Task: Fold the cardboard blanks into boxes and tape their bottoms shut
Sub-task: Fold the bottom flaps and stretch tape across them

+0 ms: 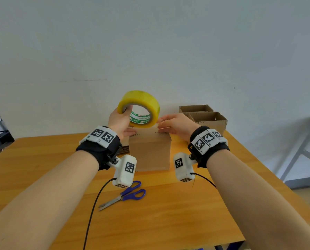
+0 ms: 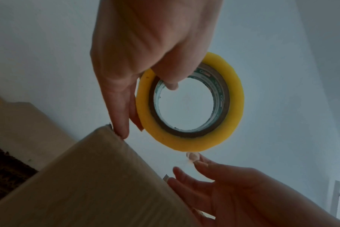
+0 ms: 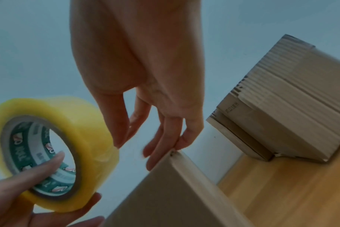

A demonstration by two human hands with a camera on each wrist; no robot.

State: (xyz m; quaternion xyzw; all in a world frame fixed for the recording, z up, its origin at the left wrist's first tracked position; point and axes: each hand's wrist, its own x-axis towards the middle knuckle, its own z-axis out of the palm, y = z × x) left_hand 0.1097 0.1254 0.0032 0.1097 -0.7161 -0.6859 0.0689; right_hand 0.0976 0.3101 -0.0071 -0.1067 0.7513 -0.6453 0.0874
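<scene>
Lying nearest on the orange wooden table (image 1: 168, 222) was a pair of blue-handled scissors (image 1: 125, 195). Just beyond them a small brown cardboard box (image 1: 150, 152) stood folded, flaps closed on top. The left hand (image 1: 119, 121) gripped a yellow roll of clear packing tape (image 1: 139, 107) above the box, thumb hooked into the core, a spare finger touching a box corner. The right hand (image 1: 175, 123) pinched at the roll's outer edge with thumb and forefinger; its other fingers spread loosely onto the box's opposite corner. Whether tape already lay across this box could not be told; sealing seemed to be starting. Farther back, two open brown cardboard boxes (image 1: 204, 114) sat side by side, their contents hidden. Flat blanks showed left of the box.
</scene>
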